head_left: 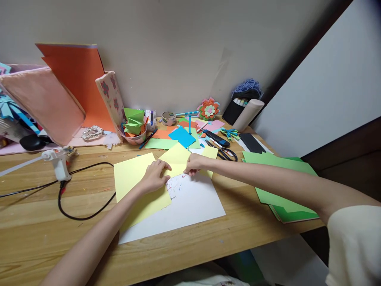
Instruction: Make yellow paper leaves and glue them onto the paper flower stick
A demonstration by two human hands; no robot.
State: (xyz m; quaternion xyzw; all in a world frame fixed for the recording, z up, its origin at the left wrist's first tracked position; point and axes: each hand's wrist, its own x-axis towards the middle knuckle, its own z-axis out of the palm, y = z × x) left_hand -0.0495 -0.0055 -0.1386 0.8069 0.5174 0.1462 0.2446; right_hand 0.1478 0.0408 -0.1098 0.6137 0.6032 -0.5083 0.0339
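A small yellow paper square [176,157], with a crease across it, lies between my two hands. My right hand [195,163] is closed, with its fingertips on the right side of that yellow paper. On its left side rests my left hand [155,174], fingers bent and thumb apart from them. Beneath the left hand and forearm is a large yellow sheet [133,171] with a stepped cut edge. Under both sits a white sheet [190,210] with small coloured marks. Another yellow piece [210,153] lies past my right wrist.
Black-handled scissors [229,154] and a blue paper [182,136] lie beyond my hands. A white glue gun [61,165] with a looped black cord stands at left. Green sheets [282,167] are stacked under my right forearm. A paper flower [208,108] leans by the wall.
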